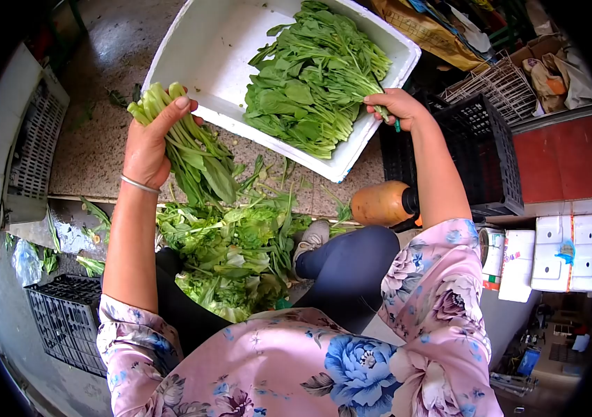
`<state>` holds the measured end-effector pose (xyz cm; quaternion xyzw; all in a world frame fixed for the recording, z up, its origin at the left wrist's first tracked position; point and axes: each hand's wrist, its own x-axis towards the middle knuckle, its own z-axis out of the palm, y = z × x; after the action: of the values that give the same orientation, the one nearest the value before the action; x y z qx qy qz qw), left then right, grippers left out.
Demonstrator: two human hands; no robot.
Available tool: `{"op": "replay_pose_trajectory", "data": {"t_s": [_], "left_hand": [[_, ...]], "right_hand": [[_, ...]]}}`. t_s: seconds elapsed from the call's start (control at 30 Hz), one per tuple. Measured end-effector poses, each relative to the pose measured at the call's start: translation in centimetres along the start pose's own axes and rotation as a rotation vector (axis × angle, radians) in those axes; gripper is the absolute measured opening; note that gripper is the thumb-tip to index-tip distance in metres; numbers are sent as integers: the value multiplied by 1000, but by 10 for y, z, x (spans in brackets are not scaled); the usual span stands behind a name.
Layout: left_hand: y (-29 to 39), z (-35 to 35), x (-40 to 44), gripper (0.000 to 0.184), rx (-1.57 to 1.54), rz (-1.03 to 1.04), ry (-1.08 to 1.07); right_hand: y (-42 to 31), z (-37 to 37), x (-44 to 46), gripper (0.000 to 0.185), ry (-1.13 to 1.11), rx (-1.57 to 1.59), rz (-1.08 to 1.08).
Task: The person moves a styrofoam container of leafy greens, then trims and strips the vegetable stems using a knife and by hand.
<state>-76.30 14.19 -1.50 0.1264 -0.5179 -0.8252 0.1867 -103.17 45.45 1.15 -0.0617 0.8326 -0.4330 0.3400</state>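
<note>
My left hand [151, 146] is closed around a bunch of leafy greens [195, 153], with the pale stems pointing up and the leaves hanging down. My right hand [403, 109] is closed at the right edge of a white foam box [226, 119]; a thin dark blade and a bit of green show at its fingers, and some pale stem ends are beside them. Inside the box, a big pile of leafy greens [303, 83] fills the right part. Loose leaves [233, 243] lie heaped on the ground between my legs.
Black crates stand at the right [487, 153] and lower left [66, 323]. An orange container [379, 203] lies by my right knee. White boxes [567, 254] are stacked at the far right, near a wire rack [494, 90]. A plastic bag [26, 263] lies at left.
</note>
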Motion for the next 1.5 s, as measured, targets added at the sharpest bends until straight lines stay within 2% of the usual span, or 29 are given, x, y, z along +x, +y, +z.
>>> {"op": "replay_pose_trajectory", "data": {"t_s": [0.1,0.17,0.27,0.37,0.43,0.57,0.67,0.77,0.83,0.9,1.0,1.03,1.23,1.33,1.47,1.5], "left_hand": [[0,1,-1,32,2,-14,11],[0,3,-1,34,25,-25,11],[-2,4,0,36,30,-31,8],[-3,6,-1,37,41,-36,6],[-3,6,0,37,54,-31,-1],[-4,5,0,35,70,-43,10],[-4,4,0,33,82,-80,25],[-3,5,-1,31,89,-112,38],[-3,4,0,30,92,-112,40],[-4,4,-2,29,96,-112,43],[-3,4,-1,29,88,-115,29],[-4,4,-1,28,91,-121,33],[-6,5,2,29,100,-126,17],[-7,7,2,29,110,-130,21],[-6,10,1,29,117,-127,26],[-6,11,1,29,115,-126,29]], "right_hand": [[-13,-11,-16,17,-82,143,-79],[-17,-12,-21,16,-18,-114,7],[-28,-26,-31,16,-17,40,-69],[-39,-27,-35,16,28,-300,32],[-50,-34,-39,17,4,-99,-69],[-66,-35,-50,16,16,-330,-103],[-75,-33,-56,18,63,-283,-219],[-78,-26,-58,18,38,-423,-143],[-77,-34,-55,19,19,-181,-274],[-72,-34,-51,19,49,-84,-297],[-75,-35,-51,19,94,-261,-208],[-80,-42,-53,17,36,-158,-262],[-92,-51,-62,18,13,-131,-296],[-95,-51,-68,16,-20,68,-321],[-99,-46,-74,18,-69,64,-319],[-101,-39,-79,19,-66,-87,-298]]}}
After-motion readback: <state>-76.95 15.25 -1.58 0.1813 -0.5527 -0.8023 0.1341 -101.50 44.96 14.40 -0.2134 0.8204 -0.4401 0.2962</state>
